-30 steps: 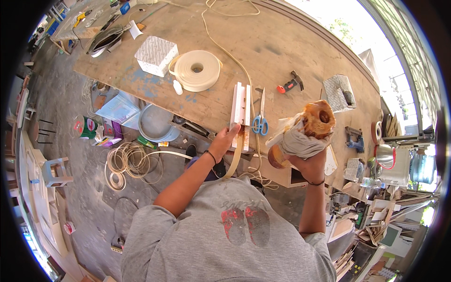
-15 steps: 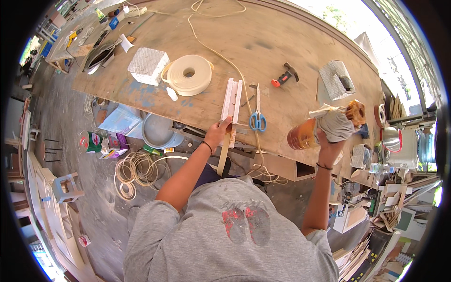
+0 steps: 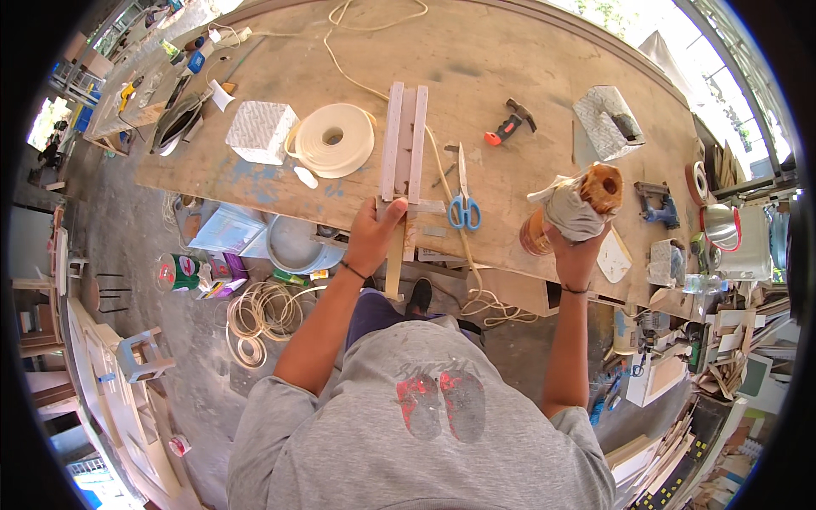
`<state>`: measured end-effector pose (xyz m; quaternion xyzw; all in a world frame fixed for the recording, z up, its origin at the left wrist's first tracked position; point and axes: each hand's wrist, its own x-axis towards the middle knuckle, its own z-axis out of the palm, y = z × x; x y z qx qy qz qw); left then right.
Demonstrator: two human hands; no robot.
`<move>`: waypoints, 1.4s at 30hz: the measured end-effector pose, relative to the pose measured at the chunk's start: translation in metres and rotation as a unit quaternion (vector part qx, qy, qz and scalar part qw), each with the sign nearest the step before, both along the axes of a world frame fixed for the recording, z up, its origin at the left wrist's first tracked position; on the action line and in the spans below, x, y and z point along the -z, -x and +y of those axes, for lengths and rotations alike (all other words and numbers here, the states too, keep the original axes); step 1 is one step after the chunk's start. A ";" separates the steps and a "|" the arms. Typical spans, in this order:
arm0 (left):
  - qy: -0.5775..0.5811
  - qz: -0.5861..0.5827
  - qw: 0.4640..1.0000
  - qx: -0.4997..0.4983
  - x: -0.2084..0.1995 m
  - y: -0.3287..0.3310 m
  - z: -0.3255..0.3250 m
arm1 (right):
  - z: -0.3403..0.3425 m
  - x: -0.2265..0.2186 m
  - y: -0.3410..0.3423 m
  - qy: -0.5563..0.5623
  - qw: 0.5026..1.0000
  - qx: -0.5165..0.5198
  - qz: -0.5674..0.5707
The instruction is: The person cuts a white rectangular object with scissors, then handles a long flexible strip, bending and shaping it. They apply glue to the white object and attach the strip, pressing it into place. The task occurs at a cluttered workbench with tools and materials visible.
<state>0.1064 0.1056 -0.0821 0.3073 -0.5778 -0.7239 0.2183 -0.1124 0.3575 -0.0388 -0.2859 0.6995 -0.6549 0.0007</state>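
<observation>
Left hand (image 3: 371, 240) pressed down on the near end of a bundle of long pale wooden strips (image 3: 403, 144), fingers curled over them at the near edge of the large plywood workbench (image 3: 510, 51). The strips ran from that edge toward the far side, roughly mid-bench; one strip overhung the near edge below the hand.

Right hand (image 3: 575, 246) clasped around a brown cylindrical container wrapped in grey cloth (image 3: 571, 208), held tilted above the near right part of the bench, its orange-brown top pointing far-right.

Between the two hands lay blue-handled scissors (image 3: 464, 206), just right of the strips. A cream cord (image 3: 442, 166) crossed the bench from the far edge and dropped over the near edge by the scissors. Left of the strips sat a wide roll of off-white edge banding (image 3: 333, 138), and further left a white patterned box (image 3: 260, 132). Far right of the strips lay a hammer with a red-tipped handle (image 3: 508, 126).

Coiled pale cord (image 3: 265, 313) on the floor, near left.
</observation>
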 end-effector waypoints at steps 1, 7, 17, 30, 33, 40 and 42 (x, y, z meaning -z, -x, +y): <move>0.003 0.008 1.000 0.000 -0.013 -0.005 -0.001 | 0.001 0.001 -0.004 -0.020 1.000 0.003 0.005; -0.011 0.043 0.999 0.014 -0.058 -0.028 -0.010 | -0.003 0.022 -0.028 -0.117 0.993 0.000 0.013; -0.017 0.061 0.997 0.037 -0.065 -0.063 -0.042 | -0.047 0.022 -0.052 0.031 0.996 0.063 -0.053; 0.055 0.093 0.994 0.030 -0.042 -0.084 -0.057 | -0.055 0.024 -0.185 0.007 0.976 0.213 -0.034; -0.034 0.129 0.991 0.012 -0.064 -0.081 -0.043 | -0.106 0.011 -0.276 -0.108 0.976 -0.157 -0.105; 0.009 0.145 0.989 0.023 -0.059 -0.099 -0.038 | -0.149 0.007 -0.312 -0.024 0.929 -0.193 -0.314; 0.010 0.149 0.989 0.020 -0.053 -0.105 -0.041 | -0.157 0.000 -0.324 -0.006 0.941 -0.156 -0.301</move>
